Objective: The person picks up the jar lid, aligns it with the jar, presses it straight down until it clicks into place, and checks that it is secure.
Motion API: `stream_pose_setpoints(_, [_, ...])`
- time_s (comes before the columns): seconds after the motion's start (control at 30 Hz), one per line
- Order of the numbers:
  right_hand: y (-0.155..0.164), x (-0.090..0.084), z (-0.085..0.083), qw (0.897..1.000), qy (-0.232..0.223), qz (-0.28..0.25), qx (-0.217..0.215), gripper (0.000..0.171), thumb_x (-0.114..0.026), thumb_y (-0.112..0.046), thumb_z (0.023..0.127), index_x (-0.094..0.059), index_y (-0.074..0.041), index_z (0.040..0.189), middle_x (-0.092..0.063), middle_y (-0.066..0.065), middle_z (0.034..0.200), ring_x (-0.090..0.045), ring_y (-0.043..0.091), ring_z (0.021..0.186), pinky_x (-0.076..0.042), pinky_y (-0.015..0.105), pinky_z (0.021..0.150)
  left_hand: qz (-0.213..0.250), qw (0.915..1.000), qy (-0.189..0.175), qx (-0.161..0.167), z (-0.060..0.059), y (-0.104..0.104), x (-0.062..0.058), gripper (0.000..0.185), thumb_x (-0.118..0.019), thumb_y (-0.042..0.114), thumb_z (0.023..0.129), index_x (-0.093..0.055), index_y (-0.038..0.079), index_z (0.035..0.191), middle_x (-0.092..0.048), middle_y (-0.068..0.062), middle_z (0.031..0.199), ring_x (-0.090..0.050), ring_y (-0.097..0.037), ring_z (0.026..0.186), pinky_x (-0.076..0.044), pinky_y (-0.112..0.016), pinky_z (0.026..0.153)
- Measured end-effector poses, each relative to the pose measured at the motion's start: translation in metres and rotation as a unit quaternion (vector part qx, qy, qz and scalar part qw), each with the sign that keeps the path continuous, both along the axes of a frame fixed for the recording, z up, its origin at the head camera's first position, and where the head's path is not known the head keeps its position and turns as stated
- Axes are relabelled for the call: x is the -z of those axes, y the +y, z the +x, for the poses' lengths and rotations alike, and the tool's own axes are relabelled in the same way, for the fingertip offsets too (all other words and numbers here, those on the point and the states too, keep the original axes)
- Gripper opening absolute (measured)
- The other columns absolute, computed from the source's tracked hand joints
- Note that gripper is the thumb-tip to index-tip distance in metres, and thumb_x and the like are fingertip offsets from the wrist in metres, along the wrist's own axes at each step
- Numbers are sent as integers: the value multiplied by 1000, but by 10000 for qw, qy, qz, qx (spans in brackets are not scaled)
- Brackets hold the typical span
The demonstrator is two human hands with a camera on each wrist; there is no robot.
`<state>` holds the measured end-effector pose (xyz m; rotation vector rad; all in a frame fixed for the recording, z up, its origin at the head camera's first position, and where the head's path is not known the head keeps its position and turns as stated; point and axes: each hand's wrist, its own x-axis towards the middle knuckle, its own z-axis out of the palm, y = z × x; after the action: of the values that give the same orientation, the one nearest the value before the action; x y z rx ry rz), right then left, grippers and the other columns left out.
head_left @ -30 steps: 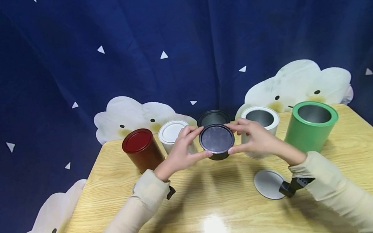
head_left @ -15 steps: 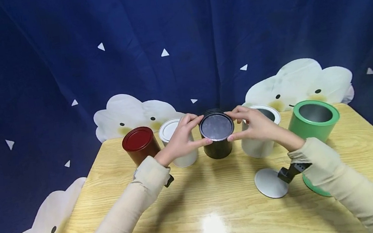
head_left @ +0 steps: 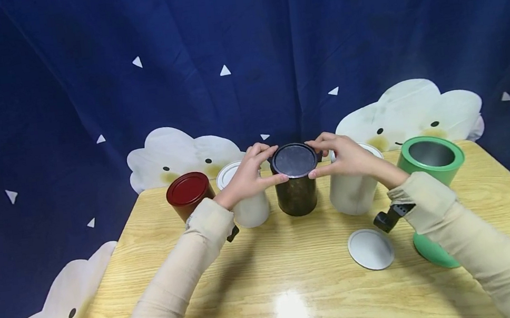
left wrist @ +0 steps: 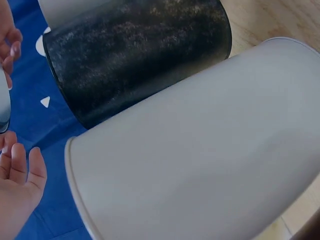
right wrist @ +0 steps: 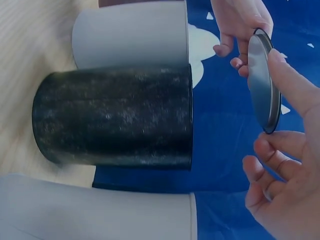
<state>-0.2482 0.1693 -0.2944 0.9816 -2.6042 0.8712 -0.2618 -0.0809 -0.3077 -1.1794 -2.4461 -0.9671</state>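
Both hands — left hand [head_left: 245, 178] and right hand [head_left: 348, 161] — pinch the black lid [head_left: 294, 160] by its rim, level just above the open black tin [head_left: 297, 196] near the table's [head_left: 300, 291] far edge — so it can seat squarely.

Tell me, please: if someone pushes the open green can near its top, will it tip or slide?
The green can looks empty and thin-walled, so it is probably light. It stands upright on a glossy wooden table, so a low push would likely make it slide. It is taller than wide, so a push near the rim might tip it, and then it could roll.
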Motion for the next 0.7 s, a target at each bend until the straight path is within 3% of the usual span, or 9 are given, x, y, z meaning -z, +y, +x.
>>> stream_pose_setpoints(0.33, [2, -4, -14, 9989, -428, 138, 158, 66, -79, -22, 69, -53, 5, 123, -54, 11, 98, -51, 23, 83, -39, 34, 68, -48, 9996, -285, -60, -15, 2, 1, 63, -76, 24, 75, -51, -4, 125, -48, -11, 112, -39, -23, 103, -33, -34, 87])
stream_pose_setpoints(0.7, [3, 6, -34, 9967, -775, 233, 99, 67, -78, -24, 72, -50, 4, 127, -53, 13, 102, -52, 28, 88, -40, 37, 75, -316, 9966, -704, -291, -29, 4, 8, 63, -73, 28, 77, -50, -2, 128, -48, -11, 116, -38, -24, 108, -32, -36, 92])
